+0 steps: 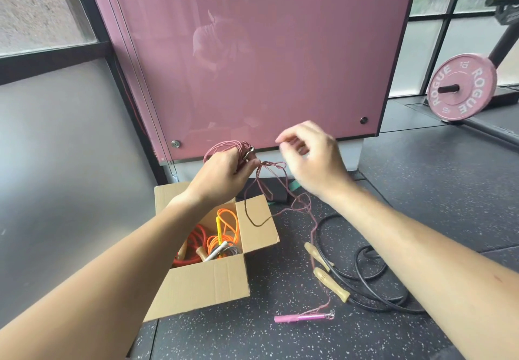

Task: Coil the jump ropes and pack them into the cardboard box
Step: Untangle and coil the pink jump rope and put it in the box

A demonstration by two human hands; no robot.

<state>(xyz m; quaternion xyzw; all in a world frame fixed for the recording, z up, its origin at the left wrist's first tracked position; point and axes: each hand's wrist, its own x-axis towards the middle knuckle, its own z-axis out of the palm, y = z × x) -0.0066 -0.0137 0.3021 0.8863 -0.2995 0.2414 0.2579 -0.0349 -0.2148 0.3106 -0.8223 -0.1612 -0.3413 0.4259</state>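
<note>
Head view: the left hand [224, 174] is raised above the cardboard box [207, 284], fingers curled round a small coil of the pink jump rope [224, 146]. The right hand [311, 160] hovers just beside it, fingers bent; whether it pinches the cord I cannot tell. The open box holds an orange rope [227, 219] and a red rope [196, 236]. The pink rope's loose end trails to its pink handle [297, 318] on the floor [421, 191], near a black rope [355, 258].

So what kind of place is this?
Most likely a gym: a pink Rogue weight plate, a speckled rubber floor, and jump ropes, such as the black jump rope lying on it.
</note>
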